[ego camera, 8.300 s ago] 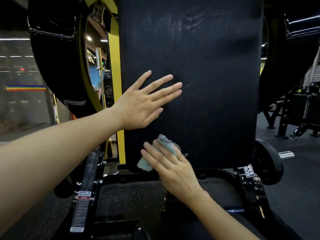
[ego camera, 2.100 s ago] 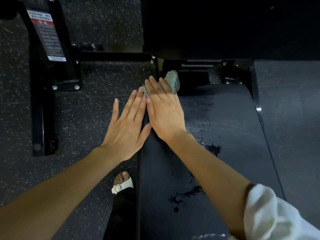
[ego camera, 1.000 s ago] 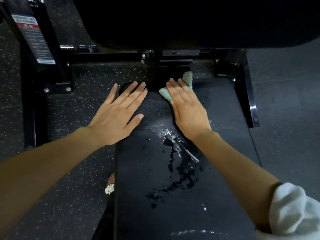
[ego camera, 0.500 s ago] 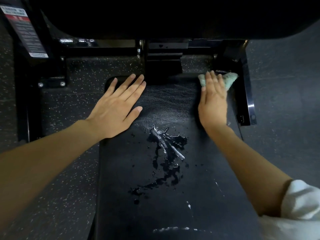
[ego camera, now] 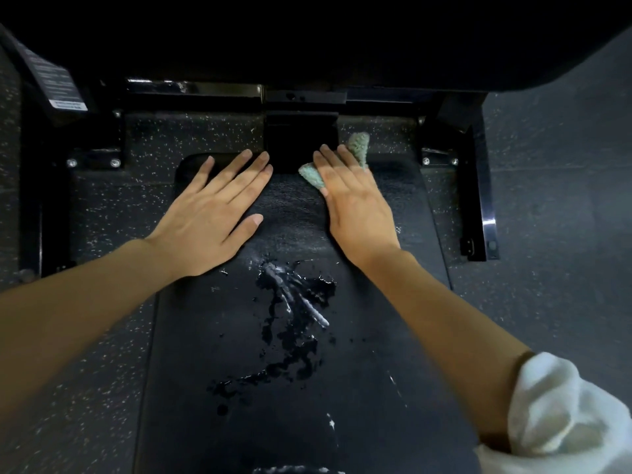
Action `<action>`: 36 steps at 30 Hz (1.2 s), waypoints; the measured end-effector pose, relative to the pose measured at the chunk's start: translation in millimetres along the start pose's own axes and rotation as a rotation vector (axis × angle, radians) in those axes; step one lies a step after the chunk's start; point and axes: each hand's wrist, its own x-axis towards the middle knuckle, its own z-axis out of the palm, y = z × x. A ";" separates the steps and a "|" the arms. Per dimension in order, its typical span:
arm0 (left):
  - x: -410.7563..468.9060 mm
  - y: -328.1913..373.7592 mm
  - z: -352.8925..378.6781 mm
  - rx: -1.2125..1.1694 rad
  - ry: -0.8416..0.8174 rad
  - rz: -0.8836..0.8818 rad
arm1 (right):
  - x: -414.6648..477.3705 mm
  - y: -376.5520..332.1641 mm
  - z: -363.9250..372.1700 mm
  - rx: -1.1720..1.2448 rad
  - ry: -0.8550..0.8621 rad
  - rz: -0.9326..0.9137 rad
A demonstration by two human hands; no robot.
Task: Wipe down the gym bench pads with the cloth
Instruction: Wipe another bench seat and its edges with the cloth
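Observation:
The black seat pad (ego camera: 383, 354) of the bench runs from the bottom of the view up to the frame. A patch of liquid (ego camera: 290, 319) lies wet on its middle. My right hand (ego camera: 355, 206) presses a pale green cloth (ego camera: 357, 148) flat against the pad's far end, fingers straight; the cloth shows on both sides of the fingers. My left hand (ego camera: 212, 217) rests flat on the pad's far left corner, fingers spread. The dark back pad (ego camera: 307, 39) overhangs the top of the view.
The black steel frame (ego camera: 475, 186) brackets the seat on the right, and a bolted plate (ego camera: 92, 162) sits on the left. A warning label (ego camera: 58, 87) is on the upper left post. Speckled rubber floor (ego camera: 547, 234) surrounds the bench.
My right hand has slid the cloth left along the pad's far edge, from the right corner toward the middle. The left hand has stayed in place.

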 end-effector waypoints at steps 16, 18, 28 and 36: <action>9.0 15.3 4.0 -0.004 0.008 -0.034 | 11.6 -19.4 4.3 -0.049 -0.007 0.174; 8.7 16.1 3.9 -0.004 0.009 -0.037 | 8.9 -34.9 11.0 0.017 0.017 0.104; 11.2 20.7 3.5 0.025 0.001 -0.042 | -16.4 46.8 -22.0 -0.007 -0.055 0.038; 23.0 35.9 9.2 0.034 0.010 -0.012 | -60.5 45.4 -25.8 0.141 0.021 0.203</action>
